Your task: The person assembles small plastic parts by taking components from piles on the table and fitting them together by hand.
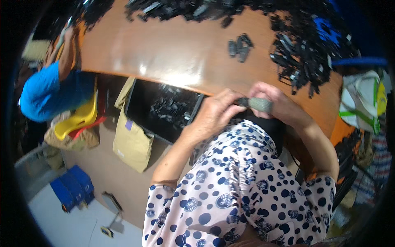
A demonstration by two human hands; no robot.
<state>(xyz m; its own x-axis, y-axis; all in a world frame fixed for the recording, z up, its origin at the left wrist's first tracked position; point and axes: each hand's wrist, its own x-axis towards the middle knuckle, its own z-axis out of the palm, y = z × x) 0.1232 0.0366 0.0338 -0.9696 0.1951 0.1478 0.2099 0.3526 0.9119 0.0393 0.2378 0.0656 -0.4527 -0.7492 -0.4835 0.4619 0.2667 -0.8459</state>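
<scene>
At the table's near edge, just in front of my body, both hands work close together. My left hand pinches a small dark piece between thumb and fingers. Closed around a grey-green ribbed, rounded thing is my right hand; its end points toward the dark piece, and I cannot tell whether they touch. Several small black parts lie apart on the brown table, beyond my hands. To their right spreads a large heap of black parts.
More black parts line the far edge. Below the table, left, a black bin holds small black pieces, beside a tan bag. A person in blue works at far left near a yellow chair. A white-green bag is right.
</scene>
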